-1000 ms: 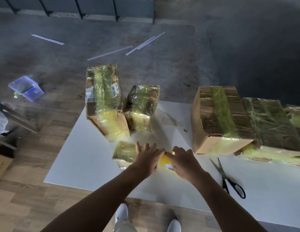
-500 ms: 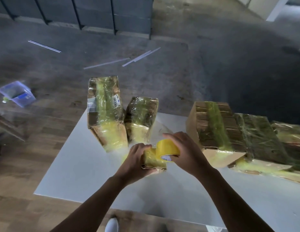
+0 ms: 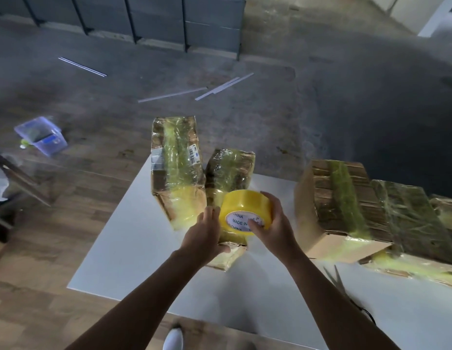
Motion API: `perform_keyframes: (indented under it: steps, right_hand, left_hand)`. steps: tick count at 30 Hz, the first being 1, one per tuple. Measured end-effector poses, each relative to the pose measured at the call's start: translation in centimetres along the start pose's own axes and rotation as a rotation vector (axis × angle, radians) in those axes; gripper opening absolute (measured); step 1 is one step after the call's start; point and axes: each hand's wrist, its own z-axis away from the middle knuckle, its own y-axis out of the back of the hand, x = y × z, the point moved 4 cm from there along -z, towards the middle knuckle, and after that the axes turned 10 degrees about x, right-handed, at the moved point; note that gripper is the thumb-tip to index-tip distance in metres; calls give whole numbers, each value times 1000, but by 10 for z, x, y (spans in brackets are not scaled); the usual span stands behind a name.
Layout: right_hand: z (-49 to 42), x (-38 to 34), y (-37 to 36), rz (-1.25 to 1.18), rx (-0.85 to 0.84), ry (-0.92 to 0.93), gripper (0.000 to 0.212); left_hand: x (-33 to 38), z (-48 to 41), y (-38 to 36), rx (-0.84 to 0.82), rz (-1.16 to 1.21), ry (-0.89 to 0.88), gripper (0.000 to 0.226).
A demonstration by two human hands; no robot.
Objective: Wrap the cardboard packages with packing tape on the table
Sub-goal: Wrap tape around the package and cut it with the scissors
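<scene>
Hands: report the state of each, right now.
Left hand: holding the small taped package.
Right hand: closed round the yellow tape roll.

Dim, flat light throughout; the white tabletop (image 3: pixel 134 248) beneath the left hand (image 3: pixel 203 236) and right hand (image 3: pixel 275 228) is the brightest surface. Past the right hand the floor (image 3: pixel 371 122) sinks into a broad dark shadow. Film on the tall package (image 3: pixel 177 168) beyond the left hand glints yellow-green. The tape roll (image 3: pixel 242 203) held in the right hand shows a readable label; the small package (image 3: pixel 227 258) gripped in the left hand looks soft-edged. Far to the left hand's left, a plastic tub (image 3: pixel 40 135) is smeared by blur.
</scene>
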Motion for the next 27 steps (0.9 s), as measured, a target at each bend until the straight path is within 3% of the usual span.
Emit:
perform_keyframes:
  steps: [2, 6, 11, 17, 24, 27]
  right_hand:
    - [0, -3, -7, -32, -24, -58, 52]
    - [-9, -19, -1, 89, -21, 46, 34]
    - [-21, -1, 41, 337, -20, 57, 41]
    - [-8, 14, 48, 754, -212, 80, 42]
    - [7, 7, 49, 660, -157, 62, 48]
    - [11, 6, 46, 655, -186, 94, 46]
  left_hand:
    - [-4, 2, 1, 1, -3, -3, 101]
    - [-15, 10, -6, 34, -15, -53, 103]
    - [-37, 18, -10, 83, 2, -172, 107]
    - [-38, 21, -12, 57, 10, -234, 105]
    - [-31, 42, -20, 45, 259, -121, 89]
    - [-22, 42, -21, 6, 234, -63, 86]
